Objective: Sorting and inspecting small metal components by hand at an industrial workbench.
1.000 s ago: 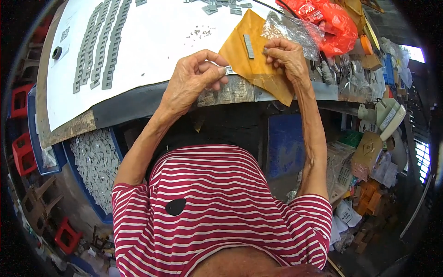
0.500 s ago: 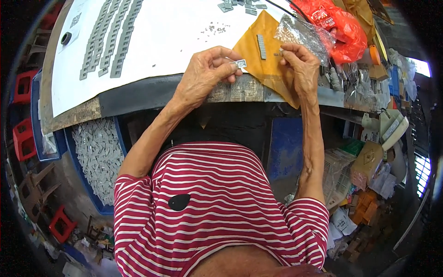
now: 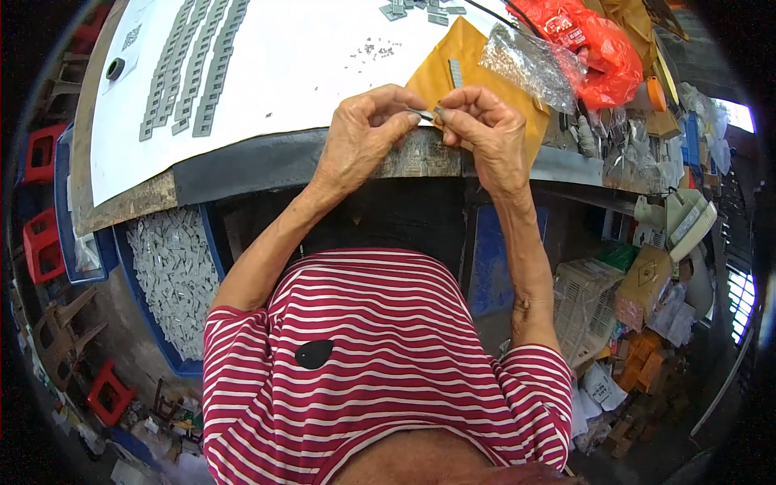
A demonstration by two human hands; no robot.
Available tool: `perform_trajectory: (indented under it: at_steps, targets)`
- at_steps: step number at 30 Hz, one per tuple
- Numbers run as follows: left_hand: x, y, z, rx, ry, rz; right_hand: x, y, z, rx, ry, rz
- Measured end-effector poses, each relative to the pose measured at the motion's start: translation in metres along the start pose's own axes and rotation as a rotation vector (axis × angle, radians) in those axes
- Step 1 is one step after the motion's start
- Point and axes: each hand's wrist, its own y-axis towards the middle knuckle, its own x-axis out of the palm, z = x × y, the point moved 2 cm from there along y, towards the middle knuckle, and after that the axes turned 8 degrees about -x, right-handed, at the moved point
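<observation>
Small grey metal part (image 3: 426, 114) was pinched between fingertips of left hand (image 3: 364, 137) and right hand (image 3: 482, 129), both closed on it, above the bench edge (image 3: 267, 162). Yellow envelope (image 3: 469, 61) and clear bag (image 3: 529, 61) lay just behind.

Small workshop | workbench (image 3: 267, 162) | rows of grey parts (image 3: 190, 69) | parts bin (image 3: 174, 271)
</observation>
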Motion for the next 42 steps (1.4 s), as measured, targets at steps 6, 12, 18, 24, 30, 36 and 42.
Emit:
perform_trajectory:
  at_steps: [6,12,18,24,30,36,42]
  targets:
    - [0.001,-0.002,-0.001,0.057,-0.097,0.027,0.006,-0.004,0.004,-0.013,-0.086,0.050]
    - [0.002,-0.003,-0.004,0.029,-0.171,0.011,0.006,-0.005,0.006,0.010,-0.060,0.058]
    - [0.002,-0.004,-0.007,0.026,-0.156,0.035,0.004,-0.006,0.008,0.085,-0.071,0.026]
    - [0.002,-0.005,-0.007,0.086,-0.082,0.038,0.003,-0.006,0.009,0.128,-0.067,-0.029]
    - [0.001,-0.006,-0.007,0.070,-0.091,0.031,0.004,-0.007,0.011,0.137,-0.028,-0.015]
    - [0.000,-0.005,-0.009,0.045,-0.147,0.001,0.006,-0.007,0.011,0.137,-0.046,-0.028]
    - [0.000,-0.004,-0.011,0.006,-0.189,-0.017,0.005,-0.006,0.015,0.151,-0.067,-0.014]
